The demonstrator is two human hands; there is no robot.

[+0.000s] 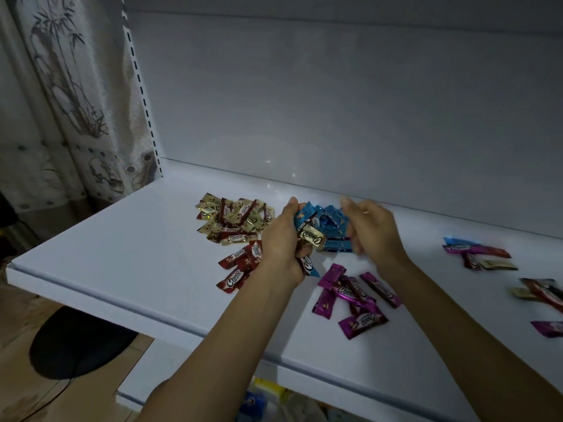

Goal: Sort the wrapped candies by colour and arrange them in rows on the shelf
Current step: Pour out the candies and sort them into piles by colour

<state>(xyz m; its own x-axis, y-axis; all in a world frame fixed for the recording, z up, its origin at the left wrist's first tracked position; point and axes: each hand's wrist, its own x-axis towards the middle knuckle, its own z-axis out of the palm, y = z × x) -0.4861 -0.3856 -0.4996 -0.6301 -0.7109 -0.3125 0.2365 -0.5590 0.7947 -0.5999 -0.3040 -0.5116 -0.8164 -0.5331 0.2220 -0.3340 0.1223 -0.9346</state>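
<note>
Wrapped candies lie in colour groups on the white shelf (122,254). A gold pile (234,219) sits at the back left, red candies (240,264) lie in front of it, a blue pile (330,226) is in the middle, and purple candies (353,295) lie nearer the front. My left hand (281,239) grips several candies, among them a gold one (310,237) and blue ones. My right hand (373,229) is blurred, its fingers curled over the right side of the blue pile; whether it holds any is unclear.
A mixed, unsorted bunch of candies (478,254) lies at the right, with more (545,295) at the right edge. The shelf's back wall rises behind. A patterned curtain (61,102) hangs at the left. A lower shelf holds packets (265,400).
</note>
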